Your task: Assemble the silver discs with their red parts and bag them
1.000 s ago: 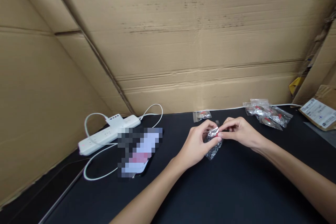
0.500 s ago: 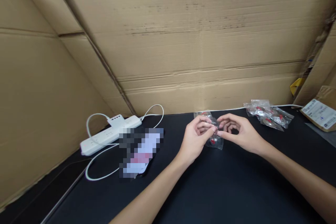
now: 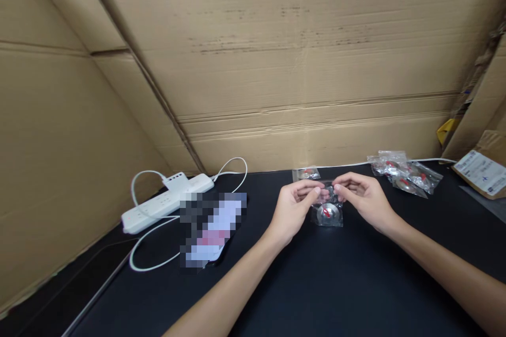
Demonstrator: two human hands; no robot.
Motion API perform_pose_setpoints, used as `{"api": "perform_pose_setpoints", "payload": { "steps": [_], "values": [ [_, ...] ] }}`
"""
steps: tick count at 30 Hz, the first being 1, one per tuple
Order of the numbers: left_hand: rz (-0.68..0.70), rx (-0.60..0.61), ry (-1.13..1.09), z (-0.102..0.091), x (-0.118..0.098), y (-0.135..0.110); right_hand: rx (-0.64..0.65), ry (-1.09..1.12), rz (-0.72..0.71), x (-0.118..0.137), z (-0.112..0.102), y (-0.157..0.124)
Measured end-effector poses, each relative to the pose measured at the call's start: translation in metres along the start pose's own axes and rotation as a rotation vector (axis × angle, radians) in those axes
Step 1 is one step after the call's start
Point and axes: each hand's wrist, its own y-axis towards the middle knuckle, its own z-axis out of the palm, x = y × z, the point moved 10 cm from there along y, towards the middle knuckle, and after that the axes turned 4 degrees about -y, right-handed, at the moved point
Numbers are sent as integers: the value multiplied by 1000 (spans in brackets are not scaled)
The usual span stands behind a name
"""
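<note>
The bag, clear and crinkled, is in both hands, above the dark surface. Inside its lower part sits a silver disc with a red mark across its face; this end hangs below the fingers, towards the person.

The left hand pinches the bag's upper part from the left, thumb and fingertips together. The right hand grips the upper right edge between thumb and forefinger, its other fingers curled in. The fingertips of the two hands are close to each other but apart, with crumpled film between them. Whether the bag is sealed cannot be told.

Just behind the bag, near the left hand's fingers, a packet lies flat, with something reddish inside. To the right of the bag and farther back is a pile of similar clear packets, overlapping, with silver and red showing through. Well to the right of the bag is a brown parcel with a white label.

Left of the bag lies a phone, its screen blurred out. Farther left of the bag is a white strip, with a white cable looping beside it. A cardboard wall rises behind the bag.
</note>
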Motion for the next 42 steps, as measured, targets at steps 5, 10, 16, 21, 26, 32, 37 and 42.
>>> {"api": "perform_pose_setpoints", "payload": {
  "steps": [5,10,16,21,26,32,37,42],
  "values": [
    [64,-24,80,-8,-4,3,-5,68,31,-6,0,1],
    [93,11,106,-10,-9,7,-18,45,47,-7,-5,3],
    [131,49,94,-8,-12,7,20,-19,-24,4,-3,3],
    [147,51,139,-6,-17,6,82,-80,-117,14,2,0],
    [161,-7,176,-6,-20,2,95,-251,-218,29,4,-4],
    [175,-44,197,-7,-16,-1,95,-301,-239,34,6,-5],
    [205,-21,237,-3,-22,-4,17,-162,-155,24,-2,-1],
    [227,-24,291,-1,-29,-8,4,-163,-22,5,-2,1]
  ]
}}
